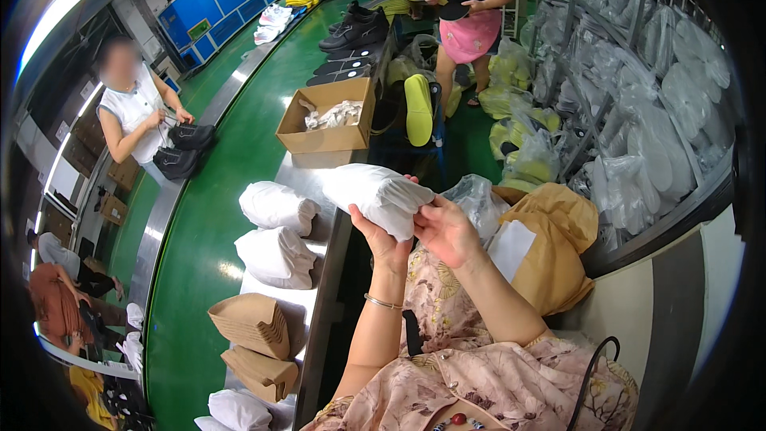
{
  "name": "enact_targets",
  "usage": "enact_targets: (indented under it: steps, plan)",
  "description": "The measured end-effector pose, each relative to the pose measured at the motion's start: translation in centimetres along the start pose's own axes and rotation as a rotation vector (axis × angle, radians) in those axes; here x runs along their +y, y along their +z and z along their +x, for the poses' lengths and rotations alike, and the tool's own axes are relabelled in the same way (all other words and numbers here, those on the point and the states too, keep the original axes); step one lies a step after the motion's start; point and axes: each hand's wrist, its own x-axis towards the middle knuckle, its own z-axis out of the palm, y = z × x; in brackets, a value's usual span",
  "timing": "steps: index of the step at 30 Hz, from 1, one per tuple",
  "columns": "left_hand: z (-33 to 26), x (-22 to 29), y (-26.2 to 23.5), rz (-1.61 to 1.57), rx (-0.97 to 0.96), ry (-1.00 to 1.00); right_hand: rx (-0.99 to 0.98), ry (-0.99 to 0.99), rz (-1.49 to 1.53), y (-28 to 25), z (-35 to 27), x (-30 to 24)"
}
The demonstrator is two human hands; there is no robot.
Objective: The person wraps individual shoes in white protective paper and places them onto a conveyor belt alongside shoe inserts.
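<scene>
A long green table runs from the bottom left to the top middle. A shiny metal strip goes down its right side. On the strip, left of the middle, sit two white bundles. Below them are two brown folded stacks, then more white bundles. Higher up are an open brown box, flat black pieces, black shoes and white shoes.

Pale pink it is, a garment alive with darker floral print, slim silver bangle circling the left wrist, red-beaded necklace at the near edge, black cable looping down the right!
</scene>
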Motion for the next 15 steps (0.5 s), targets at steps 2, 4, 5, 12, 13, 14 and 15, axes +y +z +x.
enact_targets:
  steps: [2,4,5,12,13,14,15]
  plan:
    - [-0.1,0.1,-0.3,-0.025,-0.005,-0.005,-0.092,0.073,0.200,0.8,0.0,-0.1]
    - [-0.2,0.5,-0.6,-0.031,-0.039,-0.012,-0.048,0.064,0.197,1.2,0.1,0.9]
    - [-0.4,0.7,-0.8,-0.023,-0.067,-0.017,-0.036,0.056,0.238,1.7,0.0,1.3]
    - [-0.9,0.5,1.2,-0.012,-0.243,-0.093,-0.200,-0.004,0.541,0.3,-0.9,0.7]
    - [-1.1,1.1,1.2,-0.009,-0.247,-0.083,-0.211,0.023,0.530,0.2,-1.0,0.8]
    - [-1.4,1.6,1.1,-0.008,-0.253,-0.077,-0.222,0.045,0.518,0.1,-1.0,1.0]
    - [-1.3,1.7,0.9,0.013,-0.249,-0.066,-0.220,0.032,0.525,0.0,-0.8,1.1]
